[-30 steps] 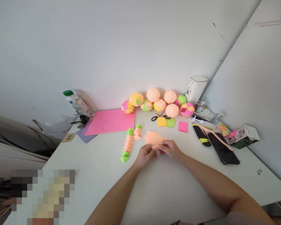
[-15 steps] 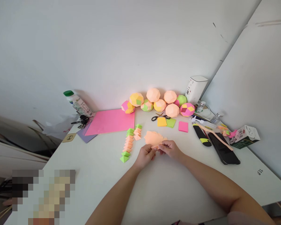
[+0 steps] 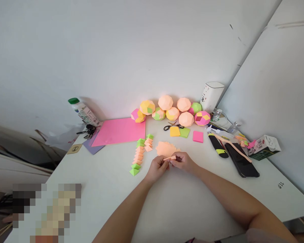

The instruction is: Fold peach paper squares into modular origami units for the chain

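Observation:
Between my fingertips is a small folded piece of peach paper (image 3: 170,158), seen as a narrow strip. My left hand (image 3: 157,168) pinches its left end and my right hand (image 3: 182,162) grips the right end. Just beyond my hands lies a spread of peach paper pieces (image 3: 166,148). To the left, a row of folded peach paper units (image 3: 138,153) runs between light green units (image 3: 134,171) at both ends. A shorter row of folded units (image 3: 148,143) stands beside it.
Faceted paper balls (image 3: 165,102) line the wall behind scissors (image 3: 172,125), a yellow pad (image 3: 175,131) and a pink pad (image 3: 198,136). A pink sheet (image 3: 120,131) and bottle (image 3: 84,113) sit left. At right are a cutter (image 3: 218,145), phone (image 3: 239,160) and carton (image 3: 265,147).
The piece of paper between my hands now shows as a narrow folded strip, where my fingers covered more of it before. My right fingers have shifted slightly.

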Demonstrator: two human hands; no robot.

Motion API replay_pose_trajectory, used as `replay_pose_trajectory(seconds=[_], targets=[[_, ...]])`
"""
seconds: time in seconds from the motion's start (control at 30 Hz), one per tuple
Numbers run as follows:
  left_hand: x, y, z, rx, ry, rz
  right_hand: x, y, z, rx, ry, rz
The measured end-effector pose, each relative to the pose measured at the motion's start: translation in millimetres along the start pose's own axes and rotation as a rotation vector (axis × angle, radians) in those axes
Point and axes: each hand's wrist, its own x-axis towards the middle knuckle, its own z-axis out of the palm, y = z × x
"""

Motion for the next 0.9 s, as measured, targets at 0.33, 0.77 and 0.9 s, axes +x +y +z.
replay_pose_trajectory(seconds=[0.33, 0.77, 0.9], targets=[[-1.0, 7.3, 3.1, 0.152, 0.041, 0.122, -2.7, -7.4, 0.6, 0.076, 0.009, 0.032], [-0.6, 4.3, -1.1, -0.052, 0.025, -0.031, 0.6, -6.8, -4.4, 0.163, 0.034, -0.021], [-0.8, 3.6, 0.8, -0.012, 0.014, -0.02, -0.7, -6.4, -1.2, 0.034, -0.003, -0.006]])
